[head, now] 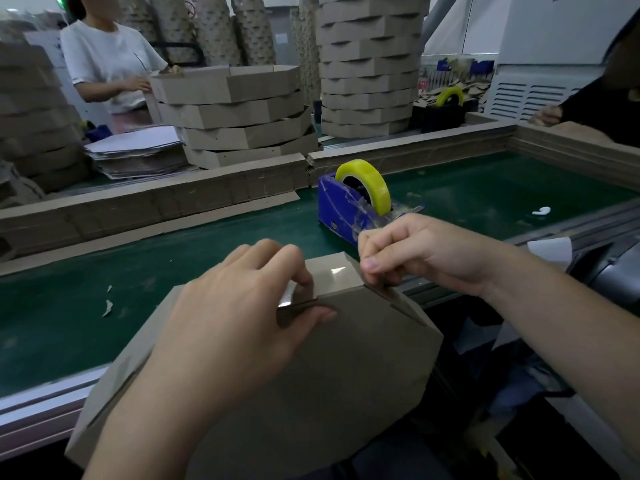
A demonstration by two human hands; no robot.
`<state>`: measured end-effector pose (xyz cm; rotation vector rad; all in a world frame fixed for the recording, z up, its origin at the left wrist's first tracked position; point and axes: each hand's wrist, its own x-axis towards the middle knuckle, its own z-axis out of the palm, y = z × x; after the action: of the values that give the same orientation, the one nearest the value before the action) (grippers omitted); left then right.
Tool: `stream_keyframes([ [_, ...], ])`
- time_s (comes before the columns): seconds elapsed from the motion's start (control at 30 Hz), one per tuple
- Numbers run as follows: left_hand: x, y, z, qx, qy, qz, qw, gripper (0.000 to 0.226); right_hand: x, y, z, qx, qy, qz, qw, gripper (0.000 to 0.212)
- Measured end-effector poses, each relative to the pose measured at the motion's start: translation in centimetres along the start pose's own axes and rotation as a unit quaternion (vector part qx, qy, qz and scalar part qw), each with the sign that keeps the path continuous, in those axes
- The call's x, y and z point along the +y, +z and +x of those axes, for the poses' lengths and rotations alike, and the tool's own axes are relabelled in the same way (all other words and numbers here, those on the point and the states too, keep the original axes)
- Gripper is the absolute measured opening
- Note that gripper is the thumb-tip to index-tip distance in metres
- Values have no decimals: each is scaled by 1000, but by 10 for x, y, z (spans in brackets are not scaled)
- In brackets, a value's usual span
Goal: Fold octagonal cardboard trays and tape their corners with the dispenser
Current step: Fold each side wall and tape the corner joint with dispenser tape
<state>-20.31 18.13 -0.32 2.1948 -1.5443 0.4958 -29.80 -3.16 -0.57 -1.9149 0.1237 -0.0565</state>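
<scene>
Octagonal cardboard tray [329,375] held tilted at the near rim of the green conveyor belt [104,271], broad flat panel toward the camera, interior hidden. Left hand [242,306] clamped on the tray's far wall, fingers curled over the top edge, thumb pressed flat along the flap seam. Right hand [415,251] curled tight, thumb and forefinger pinching the clear tape strip [337,271] at the tray's upper right corner. Just beyond the hands, on the belt: blue tape dispenser [332,206] cradling a yellow-tinted tape roll [367,185], upright in its slot. Low cardboard wall [156,202] along the belt's far side. Behind it, stack of folded trays [239,116], nested one on another, beside a pile of flat blanks [135,154]; taller tray stack [367,64] to the right. Person in a white shirt [107,60] with hands at the top tray.
</scene>
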Motion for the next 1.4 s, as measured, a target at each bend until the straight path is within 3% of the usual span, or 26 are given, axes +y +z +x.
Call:
stream_keyframes([
  [0.27,-2,1,0,-47,45,63,996,47,0,0,2,-14,10,-16,1000,16],
  [0.37,-3,0,-1,-47,60,103,992,37,0,-1,3,-25,20,-15,999,17],
  [0.7,-2,4,-2,-46,61,126,989,41,1,-12,6,-69,124,-101,985,37],
  [0.83,-9,5,-3,-38,55,98,993,40,17,-13,8,-42,190,-245,950,70],
  [0.93,-16,5,-5,-33,51,88,994,40,28,-18,0,-27,225,-264,938,67],
  [1.0,-18,6,-5,-31,46,83,995,39,29,-36,-2,55,181,-296,936,55],
  [1.07,-19,5,-5,-30,44,76,996,38,34,-59,4,232,94,-226,941,39],
  [1.13,-17,5,-6,-32,44,76,996,38,41,-78,17,374,62,-186,907,30],
  [1.17,-16,5,-6,-33,45,75,996,38,45,-85,24,384,95,-182,900,30],
  [1.27,-11,4,-6,-37,45,76,995,37,55,-83,37,302,194,-95,929,33],
  [1.4,-11,3,-4,-38,45,77,995,36,59,-91,36,295,167,92,936,24],
])
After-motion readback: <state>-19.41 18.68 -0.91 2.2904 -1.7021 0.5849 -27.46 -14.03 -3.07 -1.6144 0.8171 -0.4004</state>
